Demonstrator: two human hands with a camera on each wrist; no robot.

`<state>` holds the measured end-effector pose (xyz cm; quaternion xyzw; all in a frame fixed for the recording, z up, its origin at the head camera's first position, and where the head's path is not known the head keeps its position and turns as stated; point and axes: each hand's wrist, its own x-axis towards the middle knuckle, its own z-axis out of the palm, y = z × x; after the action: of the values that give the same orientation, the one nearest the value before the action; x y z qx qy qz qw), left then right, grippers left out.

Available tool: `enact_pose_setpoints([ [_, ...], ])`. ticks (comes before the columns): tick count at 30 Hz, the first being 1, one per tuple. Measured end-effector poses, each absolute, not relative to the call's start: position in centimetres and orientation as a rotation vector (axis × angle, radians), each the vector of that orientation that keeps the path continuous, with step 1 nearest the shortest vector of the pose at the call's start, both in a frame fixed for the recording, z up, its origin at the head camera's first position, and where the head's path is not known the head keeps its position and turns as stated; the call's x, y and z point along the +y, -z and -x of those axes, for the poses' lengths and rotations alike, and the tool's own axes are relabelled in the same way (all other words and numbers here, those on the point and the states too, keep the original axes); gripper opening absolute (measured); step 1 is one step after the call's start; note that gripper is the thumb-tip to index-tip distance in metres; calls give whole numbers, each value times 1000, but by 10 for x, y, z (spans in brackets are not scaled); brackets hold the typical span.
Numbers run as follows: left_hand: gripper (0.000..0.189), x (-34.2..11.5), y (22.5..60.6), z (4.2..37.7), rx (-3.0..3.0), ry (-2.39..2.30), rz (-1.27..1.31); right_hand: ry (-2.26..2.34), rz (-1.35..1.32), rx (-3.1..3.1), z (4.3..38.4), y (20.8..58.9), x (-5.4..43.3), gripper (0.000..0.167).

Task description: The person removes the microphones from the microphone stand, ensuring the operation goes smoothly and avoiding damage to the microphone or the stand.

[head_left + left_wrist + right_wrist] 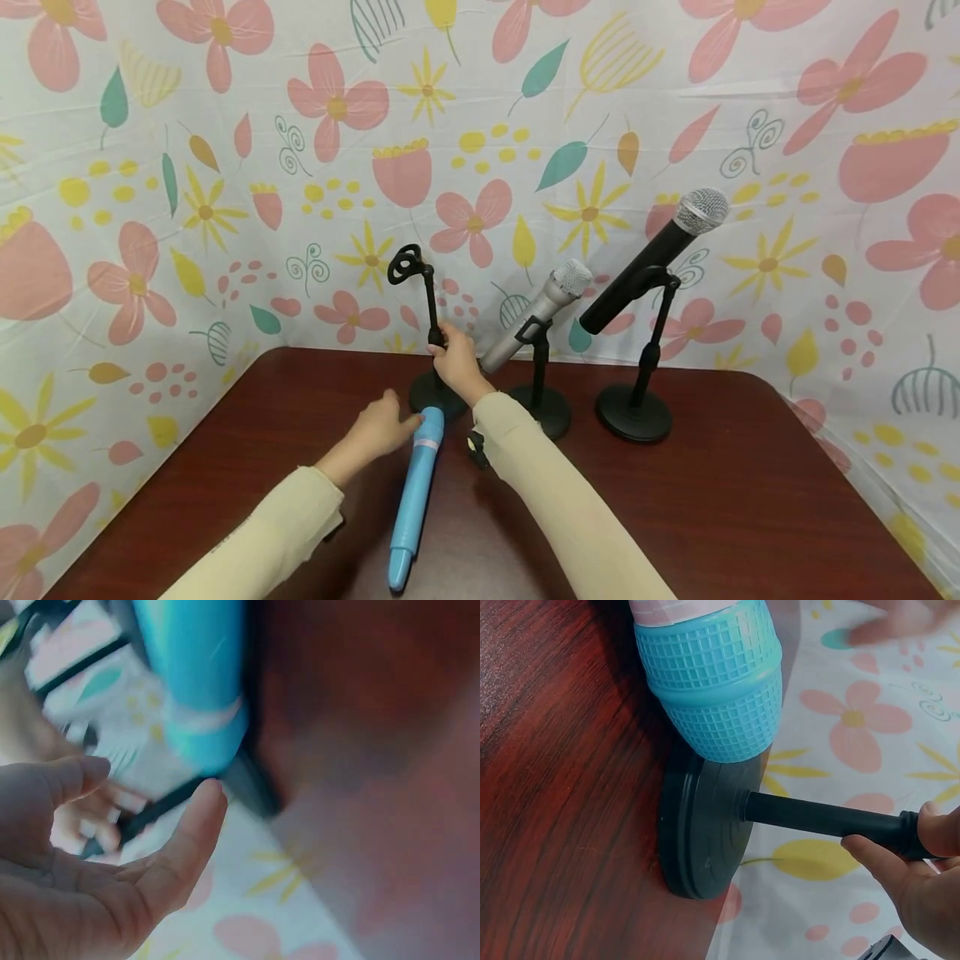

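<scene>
My right hand (pixel 457 358) grips the upright pole of a black microphone stand (pixel 817 817) whose clip (pixel 407 263) is bare. The stand's round base (pixel 712 832) sits on the table. A blue microphone (pixel 414 500) lies on the table in front, its gridded head (pixel 720 682) close by that base. Beside the microphone's head is my left hand (pixel 377 429), thumb and fingers spread with nothing between them. In the left wrist view, the left hand's fingertips (pixel 206 796) overlap the end of the blue microphone, which is blurred there.
To the right, a silver microphone (pixel 536 312) leans in a second stand (pixel 542 412). Beyond it a black microphone with a silver head (pixel 652 258) is held by a third stand (pixel 636 412). A floral cloth (pixel 480 125) hangs behind the brown table (pixel 720 508).
</scene>
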<state>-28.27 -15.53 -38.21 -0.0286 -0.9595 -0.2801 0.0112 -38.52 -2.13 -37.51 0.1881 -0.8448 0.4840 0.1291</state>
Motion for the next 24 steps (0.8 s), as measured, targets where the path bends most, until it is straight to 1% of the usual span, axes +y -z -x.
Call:
enact_pose_setpoints([
  [3,58,-167,359,294,-2850,924,79,-1401,-554,-2458,387,377,-24,42],
  [6,48,-174,330,306,-2626,1000,141,-1409,-556,-2454,388,378,-25,42],
  [10,43,-172,297,322,-2347,1083,277,-1428,-561,-2435,389,379,-24,41],
  [16,46,-160,266,344,-2157,1086,391,-1446,-557,-2425,391,380,-21,41],
  [20,49,-151,252,361,-2197,1117,355,-1461,-551,-2428,390,378,-21,40],
  [24,49,-147,248,377,-2290,1155,291,-1473,-559,-2421,389,378,-23,40],
])
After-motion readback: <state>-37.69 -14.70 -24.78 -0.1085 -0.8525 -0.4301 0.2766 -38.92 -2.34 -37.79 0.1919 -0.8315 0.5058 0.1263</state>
